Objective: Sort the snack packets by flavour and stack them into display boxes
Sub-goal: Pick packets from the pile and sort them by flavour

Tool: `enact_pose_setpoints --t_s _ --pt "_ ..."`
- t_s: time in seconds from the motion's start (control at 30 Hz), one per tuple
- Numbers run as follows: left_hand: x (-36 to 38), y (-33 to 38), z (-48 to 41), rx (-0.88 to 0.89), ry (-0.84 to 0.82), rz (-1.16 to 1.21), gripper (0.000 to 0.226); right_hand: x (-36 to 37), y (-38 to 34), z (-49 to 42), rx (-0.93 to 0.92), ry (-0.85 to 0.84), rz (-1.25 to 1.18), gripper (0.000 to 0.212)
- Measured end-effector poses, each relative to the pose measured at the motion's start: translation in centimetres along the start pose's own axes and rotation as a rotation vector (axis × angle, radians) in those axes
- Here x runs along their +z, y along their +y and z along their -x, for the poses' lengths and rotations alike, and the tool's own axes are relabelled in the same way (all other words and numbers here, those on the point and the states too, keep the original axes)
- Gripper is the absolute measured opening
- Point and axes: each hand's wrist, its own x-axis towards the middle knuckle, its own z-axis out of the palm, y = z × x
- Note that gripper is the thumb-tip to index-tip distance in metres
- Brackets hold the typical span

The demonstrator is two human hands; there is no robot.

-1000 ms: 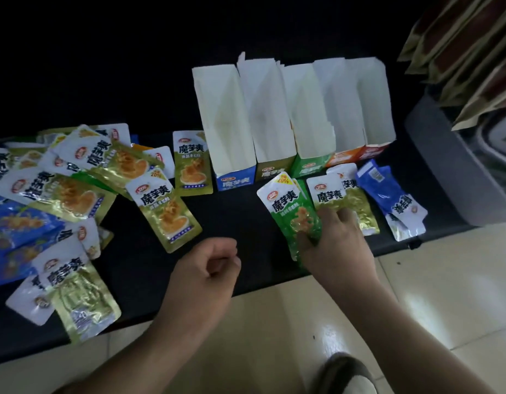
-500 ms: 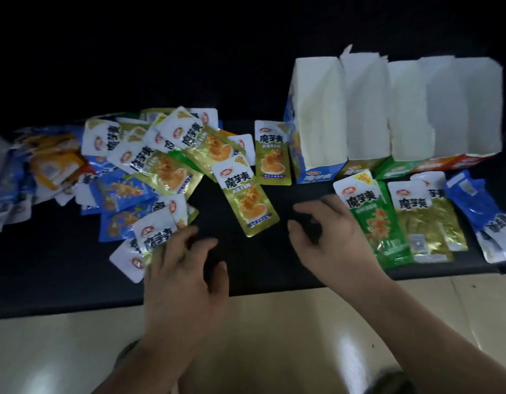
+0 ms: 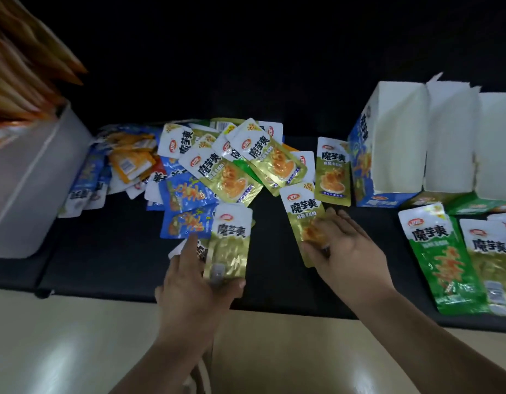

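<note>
Display boxes (image 3: pixel 396 137) stand far right (white interiors showing). Left hand (image 3: pixel 195 291) grips a gold packet (image 3: pixel 229 245); right hand (image 3: pixel 348 251) rests straight fingers on a second packet (image 3: pixel 303 214).

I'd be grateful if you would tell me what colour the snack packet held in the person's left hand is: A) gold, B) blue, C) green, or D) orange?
A: the left hand grips the lower end of a gold packet with a white top, held just in front of the mixed pile.
</note>
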Motion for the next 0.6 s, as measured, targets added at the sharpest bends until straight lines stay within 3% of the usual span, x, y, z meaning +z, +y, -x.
enact_pose_setpoints --t_s 0.07,0.13,0.23,0.37,0.5,0.6 --pt "0.1 0.3 -0.3 -0.021 -0.003 0.204 0.061 -0.8 -0.9 -0.4 0.051 -0.049 -0.003 0.051" --pt "0.1 0.7 -0.1 0.050 -0.003 0.234 0.019 -1.6 -1.8 -0.8 0.115 -0.132 -0.038 0.063" --pt "0.0 2.0 0.0 0.080 -0.016 0.389 0.018 -2.1 -2.2 -1.0 0.285 -0.225 -0.360 0.063" --pt "-0.2 3.7 0.6 -0.124 -0.223 0.754 0.026 -3.0 -2.7 -0.2 0.491 -0.166 -0.810 0.049" --pt "0.6 5.5 1.7 0.085 -0.432 0.801 0.015 -4.5 -3.0 1.2 0.483 -0.081 -1.060 0.064" --pt "1.5 7.0 2.5 0.183 -0.446 0.729 0.014 -5.6 -3.5 2.2 0.457 -0.179 -1.268 0.044"
